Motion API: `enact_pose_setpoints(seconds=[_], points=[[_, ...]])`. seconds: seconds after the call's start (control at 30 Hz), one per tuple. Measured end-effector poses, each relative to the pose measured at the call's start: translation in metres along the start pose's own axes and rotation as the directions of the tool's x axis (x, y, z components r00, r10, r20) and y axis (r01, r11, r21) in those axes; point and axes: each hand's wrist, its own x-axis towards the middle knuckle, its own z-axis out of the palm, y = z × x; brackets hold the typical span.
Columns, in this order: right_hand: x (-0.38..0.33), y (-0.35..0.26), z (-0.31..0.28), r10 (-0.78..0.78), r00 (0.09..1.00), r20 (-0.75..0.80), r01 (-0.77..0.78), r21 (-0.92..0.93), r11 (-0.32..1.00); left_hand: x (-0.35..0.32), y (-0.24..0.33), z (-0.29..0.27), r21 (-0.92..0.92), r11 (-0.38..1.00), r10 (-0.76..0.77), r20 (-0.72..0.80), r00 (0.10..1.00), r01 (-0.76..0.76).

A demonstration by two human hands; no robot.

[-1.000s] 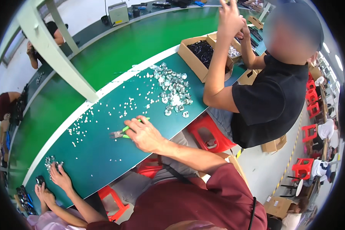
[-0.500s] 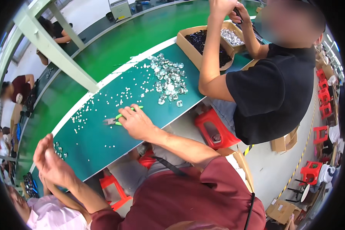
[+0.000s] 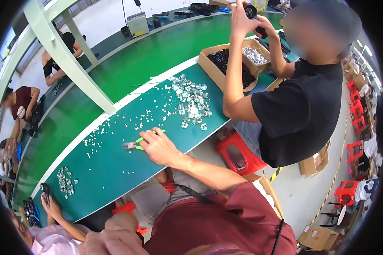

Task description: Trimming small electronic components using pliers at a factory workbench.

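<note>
The left hand (image 3: 115, 238) hangs off the counter's (image 3: 112, 168) near edge, its fingers unreadable from here, while midway toward the far edge sit green-handled cutters (image 3: 131, 145), probably stiff and lightish, best held by the handles, which the right hand's (image 3: 159, 148) fingers clasp.

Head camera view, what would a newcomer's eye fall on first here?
Probably the glittering heap of clear faceted pieces, just above the picture's centre on the dark green worktop. Next, the green-handled pliers in the right hand, left of and below that heap. Beyond the worktop, a bright green strip sweeps across the view.
</note>
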Motion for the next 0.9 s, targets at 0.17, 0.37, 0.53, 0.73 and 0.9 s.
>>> enact_pose_setpoints(seconds=[0.17,0.37,0.53,0.73,0.9], points=[[0.005,0.005,0.001,-0.006,1.000,-0.011,0.006,0.003,1.000,-0.001,0.022,0.018,0.048,0.989,-0.120,-0.249,0.961,0.136],[0.007,0.005,-0.001,0.010,1.000,0.028,-0.011,0.013,1.000,-0.028,0.048,-0.014,0.570,0.698,-0.318,-0.295,0.901,0.433],[0.003,0.009,0.000,0.035,0.999,0.006,-0.035,0.049,0.998,0.004,0.010,-0.067,0.001,0.983,-0.181,0.242,0.953,0.186],[0.005,0.018,-0.011,0.291,0.876,-0.385,-0.124,0.403,0.907,-0.042,-0.029,-0.113,0.927,0.361,0.246,-0.204,0.947,0.106],[0.001,0.020,-0.023,0.553,0.713,-0.430,-0.178,0.653,0.737,-0.040,-0.097,-0.226,0.814,-0.066,-0.099,-0.581,0.808,0.578]])
